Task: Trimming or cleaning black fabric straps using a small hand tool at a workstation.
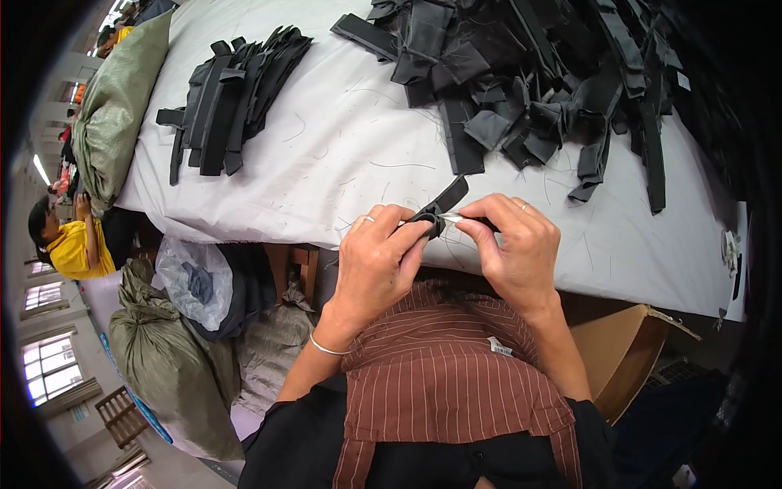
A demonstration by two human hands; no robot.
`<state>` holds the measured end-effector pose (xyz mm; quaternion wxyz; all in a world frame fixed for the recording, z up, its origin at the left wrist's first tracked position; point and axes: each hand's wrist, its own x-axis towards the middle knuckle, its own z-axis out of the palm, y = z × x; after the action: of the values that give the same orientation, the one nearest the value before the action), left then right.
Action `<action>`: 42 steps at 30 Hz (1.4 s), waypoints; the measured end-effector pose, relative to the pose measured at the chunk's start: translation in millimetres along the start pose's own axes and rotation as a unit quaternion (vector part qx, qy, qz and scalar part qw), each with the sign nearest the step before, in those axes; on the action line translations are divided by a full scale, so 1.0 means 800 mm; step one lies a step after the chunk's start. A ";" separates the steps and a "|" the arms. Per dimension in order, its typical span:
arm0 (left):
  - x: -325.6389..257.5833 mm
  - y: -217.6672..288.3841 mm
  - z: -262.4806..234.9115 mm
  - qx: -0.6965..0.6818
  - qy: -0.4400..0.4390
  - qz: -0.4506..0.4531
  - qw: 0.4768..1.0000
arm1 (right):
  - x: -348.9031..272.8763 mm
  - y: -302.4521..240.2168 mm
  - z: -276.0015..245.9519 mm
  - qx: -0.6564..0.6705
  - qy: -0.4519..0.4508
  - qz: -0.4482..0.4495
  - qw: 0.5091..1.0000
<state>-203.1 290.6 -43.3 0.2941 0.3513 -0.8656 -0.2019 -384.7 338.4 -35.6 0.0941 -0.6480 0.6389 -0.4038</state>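
Observation:
My left hand [376, 257] pinches a short black fabric strap [440, 204] at the near edge of the white table [342, 138]. Facing it, my right hand [513, 244] grips a small metal snipping tool [452, 218], its tip against the strap's folded end. The two hands almost touch, fingers curled. A neat stack of black straps [228, 98] lies at the far left of the table. A large loose heap of black and grey straps [538, 81] fills the far right.
Loose threads lie scattered over the tabletop. Green woven sacks [163, 367] and a clear plastic bag [191, 281] stand on the floor at left. An open cardboard box [627, 350] sits below the table at right. A person in yellow [69, 244] sits far left.

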 end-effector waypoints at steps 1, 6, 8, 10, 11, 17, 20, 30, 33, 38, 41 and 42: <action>0.000 0.000 0.000 0.000 0.001 0.000 1.000 | 0.000 -0.001 -0.001 0.007 0.004 0.013 1.000; 0.002 0.000 -0.002 -0.009 0.003 0.012 1.000 | 0.000 -0.002 0.006 0.069 0.017 0.030 0.997; 0.003 0.001 -0.002 -0.033 0.021 0.015 0.999 | 0.000 -0.001 0.006 0.069 0.014 0.017 0.997; 0.005 0.001 -0.003 -0.056 0.038 0.018 0.998 | -0.002 0.002 0.001 0.189 0.051 0.096 0.976; 0.005 0.001 -0.004 -0.074 0.047 0.014 0.996 | 0.001 0.000 -0.006 0.237 0.052 0.138 0.960; 0.013 0.007 -0.007 -0.070 0.085 0.059 0.992 | 0.008 0.001 -0.006 0.273 0.101 0.115 0.950; 0.014 0.008 -0.007 -0.025 0.130 0.064 0.989 | 0.002 -0.006 -0.015 0.228 0.056 0.056 0.971; -0.012 -0.009 0.036 -0.555 0.062 -0.243 0.793 | -0.033 0.001 0.017 0.078 0.014 -0.110 0.991; -0.011 -0.014 0.041 -0.543 0.021 -0.231 0.807 | -0.038 0.004 0.020 0.079 -0.003 -0.118 0.990; -0.018 -0.024 0.043 -0.544 0.046 -0.238 0.804 | -0.033 0.007 0.008 0.204 -0.035 0.064 0.976; -0.018 -0.027 0.042 -0.559 0.090 -0.254 0.784 | -0.032 0.020 0.011 0.243 0.023 0.149 0.958; -0.019 -0.028 0.043 -0.560 0.088 -0.254 0.784 | -0.031 0.024 0.011 0.235 0.030 0.146 0.960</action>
<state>-205.9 291.3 -86.9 0.4521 0.3486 -0.4504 -0.6865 -389.7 354.4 -63.8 0.2826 -0.4944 0.6162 -0.5441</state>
